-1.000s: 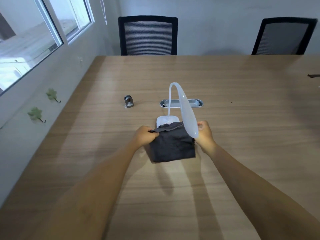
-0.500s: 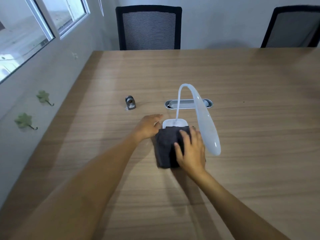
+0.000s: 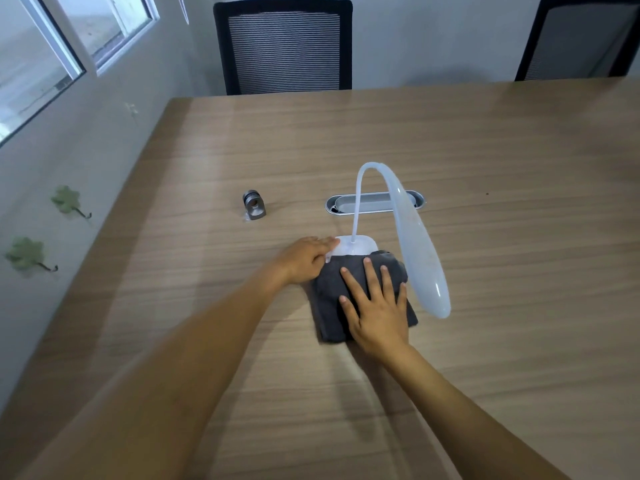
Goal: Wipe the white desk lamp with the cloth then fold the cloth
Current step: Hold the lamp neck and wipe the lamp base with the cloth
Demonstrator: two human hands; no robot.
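Observation:
The white desk lamp (image 3: 414,237) stands mid-table, its thin neck arching over and its long head hanging down to the right of the cloth. A dark grey folded cloth (image 3: 329,306) lies flat on the wooden table (image 3: 485,150), its far edge against the lamp's white base (image 3: 356,244). My right hand (image 3: 375,306) rests palm down on the cloth with fingers spread. My left hand (image 3: 306,258) lies at the cloth's far left corner, fingertips touching the lamp base.
A small grey metal cylinder part (image 3: 254,206) sits left of the lamp. An oval cable grommet (image 3: 375,202) is set in the table behind the lamp. Two black mesh chairs (image 3: 282,43) stand at the far edge. The wall with windows runs along the left.
Both hands held the cloth up by its top edge a second ago. The cloth now lies flat on the table, with my right hand laid on top and my left beside it.

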